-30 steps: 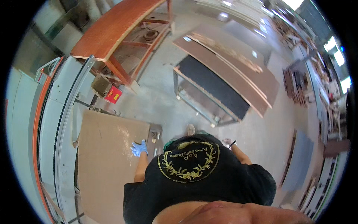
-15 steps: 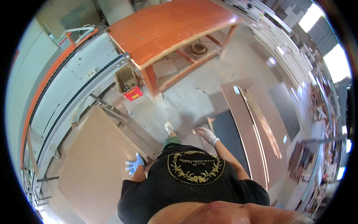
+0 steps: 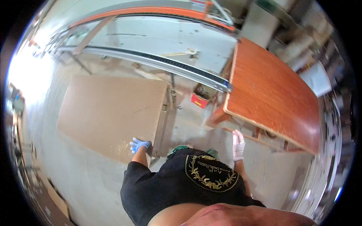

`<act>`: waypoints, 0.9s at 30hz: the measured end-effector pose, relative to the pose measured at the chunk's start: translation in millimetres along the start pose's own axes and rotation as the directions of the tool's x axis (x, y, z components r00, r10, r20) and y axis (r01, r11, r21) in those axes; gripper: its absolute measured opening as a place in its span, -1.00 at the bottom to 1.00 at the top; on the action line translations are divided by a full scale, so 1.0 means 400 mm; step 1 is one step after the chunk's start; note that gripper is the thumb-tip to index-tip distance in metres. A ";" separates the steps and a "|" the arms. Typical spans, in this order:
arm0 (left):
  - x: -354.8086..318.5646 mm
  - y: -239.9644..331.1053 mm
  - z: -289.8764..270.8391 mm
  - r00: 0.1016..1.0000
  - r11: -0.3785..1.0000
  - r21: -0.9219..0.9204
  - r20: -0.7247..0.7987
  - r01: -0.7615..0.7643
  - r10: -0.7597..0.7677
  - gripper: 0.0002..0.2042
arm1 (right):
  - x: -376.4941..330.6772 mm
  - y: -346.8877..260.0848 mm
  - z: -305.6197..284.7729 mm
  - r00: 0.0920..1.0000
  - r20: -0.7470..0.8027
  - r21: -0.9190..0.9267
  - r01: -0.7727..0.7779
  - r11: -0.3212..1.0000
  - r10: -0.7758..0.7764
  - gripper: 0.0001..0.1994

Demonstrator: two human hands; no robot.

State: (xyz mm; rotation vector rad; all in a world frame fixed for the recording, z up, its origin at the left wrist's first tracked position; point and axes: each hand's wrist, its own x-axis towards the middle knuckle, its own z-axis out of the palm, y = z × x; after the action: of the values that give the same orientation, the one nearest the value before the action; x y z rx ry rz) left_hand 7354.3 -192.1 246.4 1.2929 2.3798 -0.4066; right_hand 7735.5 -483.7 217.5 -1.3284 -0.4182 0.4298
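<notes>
A blue glove covers my left hand (image 3: 139,145), its fingers spread over the near right corner of a large flat brown board (image 3: 109,113). Whether the palm presses on the board I cannot tell. Wood dust or chips lie on the board beside that hand. My right hand (image 3: 238,146), in a pale striped glove, hangs out to my right with the fingers stretched and nothing in it. Closest to it is the near side of a wooden table with a reddish-brown top (image 3: 271,94).
Beyond the board runs a long machine with a grey rail (image 3: 151,64) and an orange bar (image 3: 151,10). A red and yellow box (image 3: 200,101) sits on the floor between the rail's end and the table. A metal frame (image 3: 161,126) stands along the board's right edge.
My view has swung left, so the machine lies ahead and the table to the right. The stacked panels near my right hand have left the view. Both hands remain open.
</notes>
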 end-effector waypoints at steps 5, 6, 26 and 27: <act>-0.198 -0.128 0.142 0.979 0.991 -0.077 -0.177 -0.114 0.099 -0.11 | 0.275 -0.196 -0.052 0.898 0.265 -0.503 0.439 0.745 -0.350 -0.72; -0.258 -0.130 0.184 0.972 0.988 -0.082 -0.207 -0.132 0.113 -0.15 | 0.331 -0.223 -0.074 0.855 0.329 -0.533 0.519 0.669 -0.401 -0.72; -1.634 -0.022 0.690 0.897 0.585 -0.712 0.436 0.389 -0.066 -0.48 | 0.707 -0.755 -0.319 0.065 0.949 -0.056 0.998 0.039 -0.308 -0.60; -1.541 -0.072 0.392 0.935 0.576 -0.742 0.328 0.342 -0.132 -0.46 | 0.696 -0.893 -0.074 0.052 0.926 -0.038 0.998 0.044 -0.374 -0.60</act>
State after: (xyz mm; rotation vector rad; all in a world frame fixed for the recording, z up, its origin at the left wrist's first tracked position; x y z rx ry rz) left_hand 7665.4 -724.8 403.6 0.4600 2.0942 0.4052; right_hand 8009.4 -428.5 575.4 -1.3066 -2.2634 -0.3828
